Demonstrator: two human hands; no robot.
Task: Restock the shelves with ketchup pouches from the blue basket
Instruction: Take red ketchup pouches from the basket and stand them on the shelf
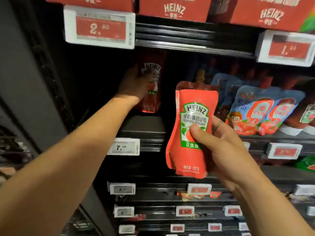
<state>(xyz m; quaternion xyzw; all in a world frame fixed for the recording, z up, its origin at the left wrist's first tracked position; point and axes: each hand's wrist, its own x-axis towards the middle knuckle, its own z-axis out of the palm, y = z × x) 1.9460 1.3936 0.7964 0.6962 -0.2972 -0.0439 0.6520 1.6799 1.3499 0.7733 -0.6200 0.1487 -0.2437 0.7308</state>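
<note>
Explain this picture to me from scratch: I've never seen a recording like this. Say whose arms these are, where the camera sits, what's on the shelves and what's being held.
There is no machine here. A person wears a camera on the head, looking forward and down, so both arms reach in from the bottom edge. The left hand grips a red Heinz ketchup pouch deep in the dark shelf bay. The right hand holds a second Heinz pouch upright in front of the shelves, thumb on its label. Further right stand blue-and-red pouches. Red Heinz cartons sit on the shelf above, and price tags line the shelf edges. The blue basket is out of view.
</note>
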